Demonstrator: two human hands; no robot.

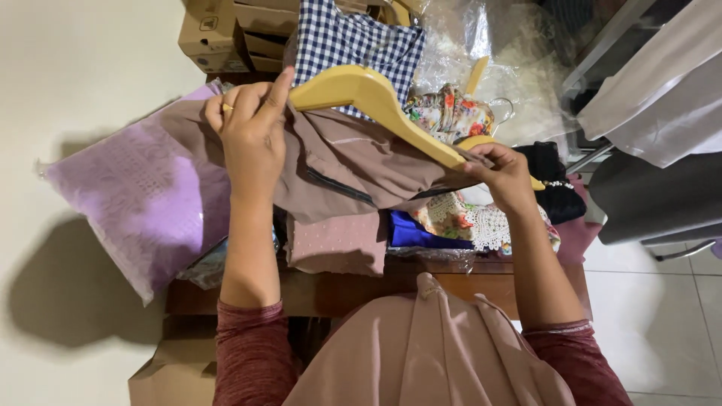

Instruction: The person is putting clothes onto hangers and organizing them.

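While left hand (252,131) pinches brown garment (353,162) fabric, right hand (502,171) fingers close around wooden hanger (380,101), cloth draped beneath both.

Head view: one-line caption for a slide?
Both hands fit a brown garment onto a wooden hanger, left hand and right hand gripping.

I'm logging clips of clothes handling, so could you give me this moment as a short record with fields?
left hand: pinching the brown garment at the hanger's end
right hand: gripping the other end of the wooden hanger
garment state: draped over the hanger, partly fitted
below: folded clothes on a wooden table
left of table: purple fabric in clear bag
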